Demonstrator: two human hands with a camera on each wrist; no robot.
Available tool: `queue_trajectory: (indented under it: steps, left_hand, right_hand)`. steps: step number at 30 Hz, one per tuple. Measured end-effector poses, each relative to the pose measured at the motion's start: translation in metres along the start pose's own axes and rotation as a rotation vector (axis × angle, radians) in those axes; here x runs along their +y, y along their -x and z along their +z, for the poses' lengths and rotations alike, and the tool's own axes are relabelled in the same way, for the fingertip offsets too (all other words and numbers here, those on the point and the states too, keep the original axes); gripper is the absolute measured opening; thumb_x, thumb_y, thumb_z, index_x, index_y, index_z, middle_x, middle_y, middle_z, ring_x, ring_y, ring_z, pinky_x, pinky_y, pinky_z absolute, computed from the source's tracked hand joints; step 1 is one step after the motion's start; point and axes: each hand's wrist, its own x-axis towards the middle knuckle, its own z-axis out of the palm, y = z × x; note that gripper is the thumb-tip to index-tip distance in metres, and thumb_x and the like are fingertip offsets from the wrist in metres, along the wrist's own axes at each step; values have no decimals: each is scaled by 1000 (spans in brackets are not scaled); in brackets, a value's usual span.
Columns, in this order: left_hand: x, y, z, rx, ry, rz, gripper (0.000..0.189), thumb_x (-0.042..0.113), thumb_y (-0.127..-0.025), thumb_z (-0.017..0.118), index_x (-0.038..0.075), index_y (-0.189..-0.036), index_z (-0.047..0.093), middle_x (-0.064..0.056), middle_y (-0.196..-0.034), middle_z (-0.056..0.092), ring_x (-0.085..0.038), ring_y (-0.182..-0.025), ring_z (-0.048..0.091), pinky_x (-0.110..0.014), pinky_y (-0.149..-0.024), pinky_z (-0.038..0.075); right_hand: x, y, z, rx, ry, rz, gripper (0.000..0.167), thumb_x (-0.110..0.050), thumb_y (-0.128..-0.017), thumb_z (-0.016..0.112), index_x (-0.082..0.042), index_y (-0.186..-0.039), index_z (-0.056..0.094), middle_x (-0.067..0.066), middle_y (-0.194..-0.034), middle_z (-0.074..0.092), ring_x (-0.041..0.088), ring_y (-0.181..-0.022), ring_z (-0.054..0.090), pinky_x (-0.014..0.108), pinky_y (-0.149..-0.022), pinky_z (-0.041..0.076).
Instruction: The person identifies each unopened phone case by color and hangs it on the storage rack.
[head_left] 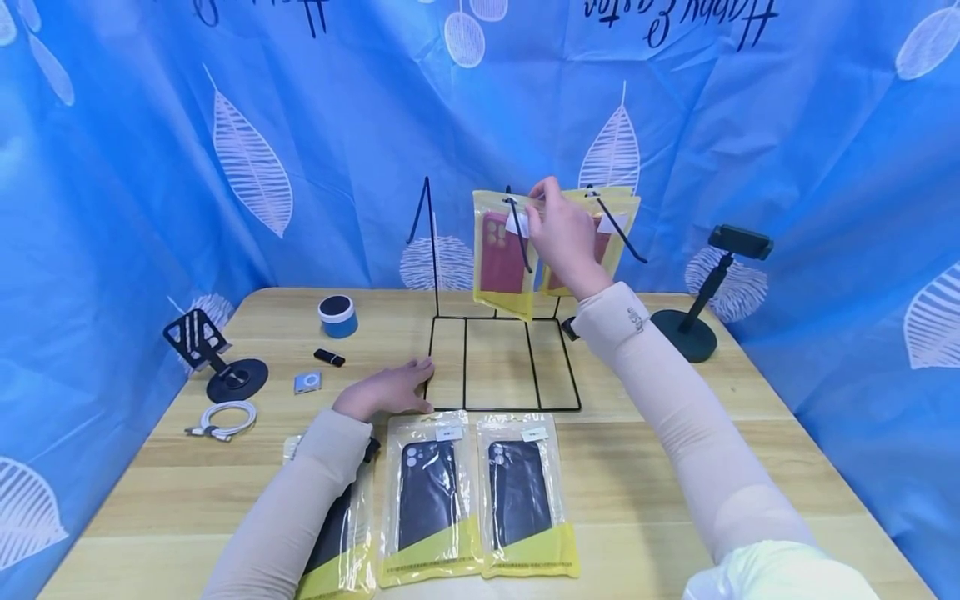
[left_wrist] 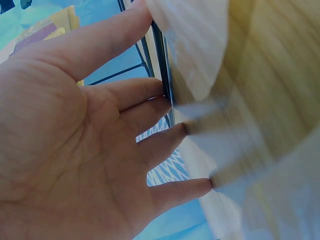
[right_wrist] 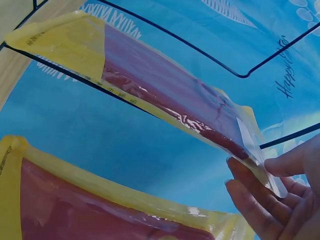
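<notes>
My right hand [head_left: 564, 233] pinches the top edge of a clear-and-yellow pouch with a red phone case [head_left: 501, 260] in it. That pouch hangs on the middle hook of a black wire display rack [head_left: 465, 362], and in the right wrist view thumb and fingers close on the pouch's upper corner [right_wrist: 260, 175]. More red-case pouches [head_left: 630, 208] hang on the right hook, partly behind my hand. My left hand [head_left: 390, 389] rests at the rack base's left side, fingers spread, fingertips on the table by the wire [left_wrist: 161, 55].
Three pouches with black phone cases lie in front of the rack, such as the middle one [head_left: 429, 500]; my left forearm covers one. Phone stands [head_left: 236, 379] [head_left: 684, 333] flank the table. A blue speaker [head_left: 338, 317], USB stick [head_left: 329, 357], small player [head_left: 307, 382] and white cable [head_left: 228, 421] sit left.
</notes>
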Motion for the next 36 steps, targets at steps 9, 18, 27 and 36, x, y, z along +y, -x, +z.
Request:
queue_trajectory:
  steps: [9,18,27,36]
  left_hand:
    - [-2,0,5,12,18,-9,80,35,-96,64,6,-158,21,-12,-166,12,-36,-153,12,-61,-122,11]
    - [1,-1,4,13,6,-8,79,34,-97,63,5,-158,21,-14,-166,13,-37,-153,14,-60,-122,14]
    - [-7,-6,6,7,20,-17,81,37,-97,63,8,-159,19,-11,-167,10,-36,-153,11,-61,-122,12]
    - [-5,-6,4,0,10,-13,81,38,-97,61,8,-159,18,-13,-167,9,-38,-153,11,-63,-121,11]
  right_hand:
    - [4,-5,6,-6,-13,-47,29,-27,-103,50,-9,-126,53,7,-69,52,23,-53,45,35,-48,34]
    - [7,10,0,68,-45,-113,34,-25,-103,51,-6,-131,54,11,-127,65,22,-52,46,35,-47,37]
    - [0,64,-31,299,-33,-324,22,-20,-99,57,-3,-110,67,9,-136,63,29,-84,70,38,-51,50]
    - [20,129,-64,240,-71,-540,26,-29,-99,58,-5,-90,63,7,-74,69,17,-48,54,26,-37,29]
